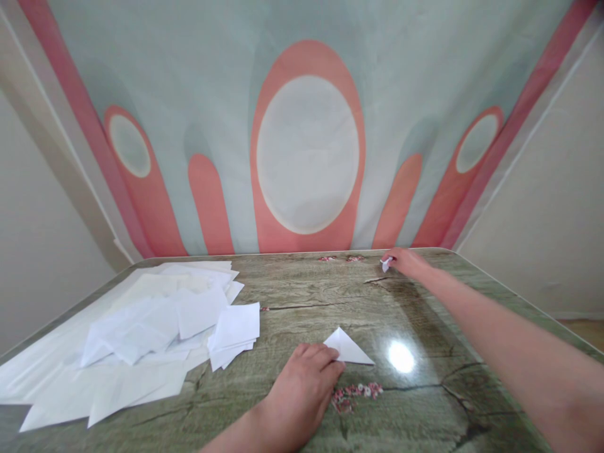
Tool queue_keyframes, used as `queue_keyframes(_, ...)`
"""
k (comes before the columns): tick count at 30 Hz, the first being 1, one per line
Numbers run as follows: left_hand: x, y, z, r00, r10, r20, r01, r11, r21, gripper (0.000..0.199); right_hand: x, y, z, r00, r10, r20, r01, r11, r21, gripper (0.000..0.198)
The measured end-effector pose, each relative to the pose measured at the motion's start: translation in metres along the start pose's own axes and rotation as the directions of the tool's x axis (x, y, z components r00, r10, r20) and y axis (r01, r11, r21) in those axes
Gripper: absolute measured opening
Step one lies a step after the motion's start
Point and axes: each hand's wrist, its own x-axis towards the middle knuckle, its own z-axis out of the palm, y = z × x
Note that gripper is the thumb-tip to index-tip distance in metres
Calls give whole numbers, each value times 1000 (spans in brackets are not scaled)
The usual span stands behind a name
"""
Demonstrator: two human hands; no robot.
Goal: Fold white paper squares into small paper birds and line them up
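Observation:
A white sheet of paper folded into a triangle [349, 349] lies on the table in front of me. My left hand [304, 387] is closed over its left end, fingers curled on the paper and partly hiding it. Farther off, my right hand [401, 261] is stretched out to the table's far right. Between its fingertips is a small folded piece of white paper [386, 265], whose exact shape is too small to tell. It is close to the tabletop; whether it touches cannot be made out.
Left of my hands is a small stack of square white papers [236, 330]. Beyond it a big loose heap of white sheets [141, 327] spreads over the left side of the wood-patterned table [292, 283]. Pink and white flower-like marks [358, 391] show near my left hand. A patterned backdrop [306, 157] stands behind.

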Motion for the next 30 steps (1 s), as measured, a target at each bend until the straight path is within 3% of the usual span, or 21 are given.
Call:
queue_keyframes(19,1,-1,-1,995,-46,93,47,999,-13,35,3,-4,5,997,49,56,-51,998,35,30)
queue_keyframes(30,0,-1,0,995,-44,89,47,999,-26,34,2,5,23,992,117,-38,-116,993,31,30)
